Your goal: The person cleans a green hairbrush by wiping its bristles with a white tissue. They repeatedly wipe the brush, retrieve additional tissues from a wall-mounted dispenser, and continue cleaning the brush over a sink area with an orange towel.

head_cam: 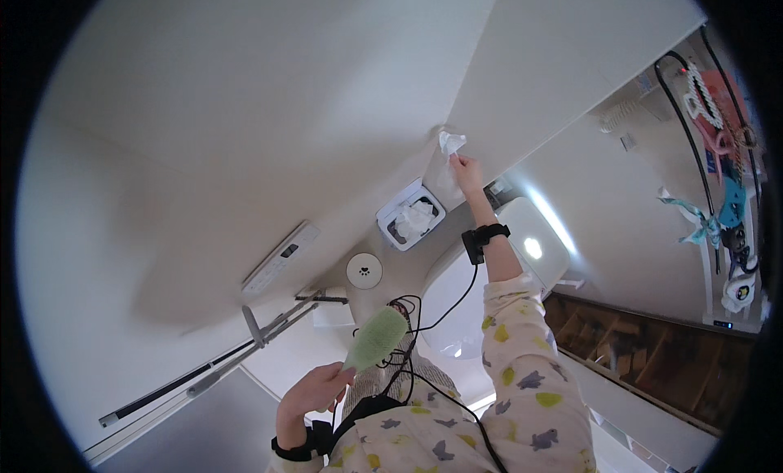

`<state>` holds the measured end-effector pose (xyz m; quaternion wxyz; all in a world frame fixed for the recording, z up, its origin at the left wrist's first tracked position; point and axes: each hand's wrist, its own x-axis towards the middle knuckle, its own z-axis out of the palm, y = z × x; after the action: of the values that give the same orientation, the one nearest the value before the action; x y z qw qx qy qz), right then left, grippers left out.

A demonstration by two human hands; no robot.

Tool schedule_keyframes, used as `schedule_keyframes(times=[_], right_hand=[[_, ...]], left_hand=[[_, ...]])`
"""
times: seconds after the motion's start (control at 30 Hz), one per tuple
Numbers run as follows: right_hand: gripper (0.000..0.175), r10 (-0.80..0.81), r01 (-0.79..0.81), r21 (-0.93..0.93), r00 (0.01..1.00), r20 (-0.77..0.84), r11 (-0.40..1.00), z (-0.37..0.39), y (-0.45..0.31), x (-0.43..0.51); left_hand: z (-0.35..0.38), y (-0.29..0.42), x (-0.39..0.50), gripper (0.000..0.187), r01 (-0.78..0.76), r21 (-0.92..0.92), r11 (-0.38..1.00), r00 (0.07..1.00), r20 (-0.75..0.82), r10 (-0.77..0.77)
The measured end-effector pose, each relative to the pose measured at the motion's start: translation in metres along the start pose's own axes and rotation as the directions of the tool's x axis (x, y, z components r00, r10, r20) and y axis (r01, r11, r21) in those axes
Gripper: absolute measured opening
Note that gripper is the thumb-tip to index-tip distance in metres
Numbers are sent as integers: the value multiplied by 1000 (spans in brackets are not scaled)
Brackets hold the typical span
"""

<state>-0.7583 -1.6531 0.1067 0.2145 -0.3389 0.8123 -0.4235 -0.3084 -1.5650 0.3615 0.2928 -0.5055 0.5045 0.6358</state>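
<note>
My left hand (317,387), low in the picture, is closed around the handle of a light green brush-like tool (377,339) whose broad, fuzzy-looking head points up and right. My right hand (466,169) is stretched far forward, pinching a crumpled white tissue (452,143) close to the wall corner. Below and left of it, a small white bin (441,211) stands with its lid up and crumpled white tissues (414,219) inside. Both wrists wear black straps, and a cable runs from the right one.
A white toilet (449,302) stands right of centre. A round white lid with a paw print (364,271) is near the bin. A control panel (281,257) and a grey rail (254,326) are on the left wall. Hair accessories (703,100) hang at the right.
</note>
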Motion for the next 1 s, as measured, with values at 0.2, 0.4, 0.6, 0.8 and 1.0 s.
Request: schedule_keyframes(times=[0.2,0.4,0.6,0.8,1.0], right_hand=[[39,-61,47,-340,998,-30,939,24,18,0],[41,-45,-56,-569,986,-163,820,41,28,-10],[40,-44,14,-556,998,-41,831,44,30,-12],[38,-68,-51,-602,983,-173,797,59,34,-10],[35,-182,183,-661,981,71,728,62,36,-14]], left_hand=[[1,-1,0,36,-61,-31,998,998,29,62],[2,-5,6,37,-73,-22,997,996,54,74],[0,-5,5,36,-64,-25,998,997,44,65],[0,-5,3,35,-50,-59,997,996,72,54],[-1,-8,2,35,-68,-12,998,995,77,68]])
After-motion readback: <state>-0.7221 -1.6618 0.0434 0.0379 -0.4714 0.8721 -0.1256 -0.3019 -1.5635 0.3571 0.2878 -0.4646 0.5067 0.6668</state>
